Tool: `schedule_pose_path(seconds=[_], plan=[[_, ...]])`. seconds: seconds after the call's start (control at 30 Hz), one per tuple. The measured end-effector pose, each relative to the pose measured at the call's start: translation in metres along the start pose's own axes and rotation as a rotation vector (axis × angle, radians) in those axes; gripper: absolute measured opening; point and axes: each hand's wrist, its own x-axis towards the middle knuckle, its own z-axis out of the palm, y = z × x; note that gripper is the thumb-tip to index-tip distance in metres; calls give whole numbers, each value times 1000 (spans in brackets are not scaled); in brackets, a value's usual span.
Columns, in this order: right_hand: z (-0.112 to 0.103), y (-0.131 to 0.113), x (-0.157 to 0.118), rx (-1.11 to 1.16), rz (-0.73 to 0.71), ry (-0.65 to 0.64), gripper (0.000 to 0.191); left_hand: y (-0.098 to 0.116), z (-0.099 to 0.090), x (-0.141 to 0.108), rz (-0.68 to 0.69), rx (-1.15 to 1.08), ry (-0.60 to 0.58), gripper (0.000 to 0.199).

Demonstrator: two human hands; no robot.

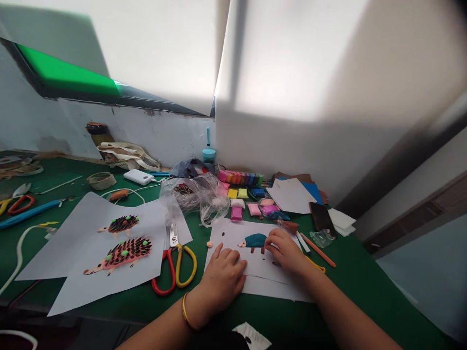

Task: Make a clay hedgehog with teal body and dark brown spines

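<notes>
On a white sheet of paper (222,227) is a clay hedgehog (254,240) with a teal body, a pale face and brown legs. My left hand (224,273) rests on the paper's left part, fingers loosely spread and holding nothing. At the hedgehog's right end my right hand (286,249) is closed, its fingertips against the teal clay; what they pinch, if anything, is hidden. A small peach clay ball (209,244) lies at the sheet's left edge, and a dark clay bit (223,234) is on the paper.
Red-and-yellow-handled scissors (174,262) lie left of my left hand, beside sheets bearing two clay hedgehogs (124,255). Clay packets (237,213), a plastic bag (197,192) and a dark phone (322,218) are behind. An orange stick (318,250) lies at the right.
</notes>
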Motion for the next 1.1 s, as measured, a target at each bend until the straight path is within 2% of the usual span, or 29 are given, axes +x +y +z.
schedule_pose_path(seconds=[0.13, 0.43, 0.83, 1.0, 1.1], plan=[[2, -6, 1, -2, -13, -45, 13, 0, 0, 0, -5, -5, -17, 24], [11, -7, 1, -62, -66, -29, 13, -1, 3, 0, -6, -9, -16, 25], [7, -5, -2, 18, 43, -35, 6, -1, 0, 0, -4, -4, -22, 24], [5, -5, -2, 59, 62, -24, 10, 0, 0, 0, -7, -1, -23, 24], [3, -7, -5, 49, 22, -9, 18, -1, 1, 0, -8, -3, -19, 24]])
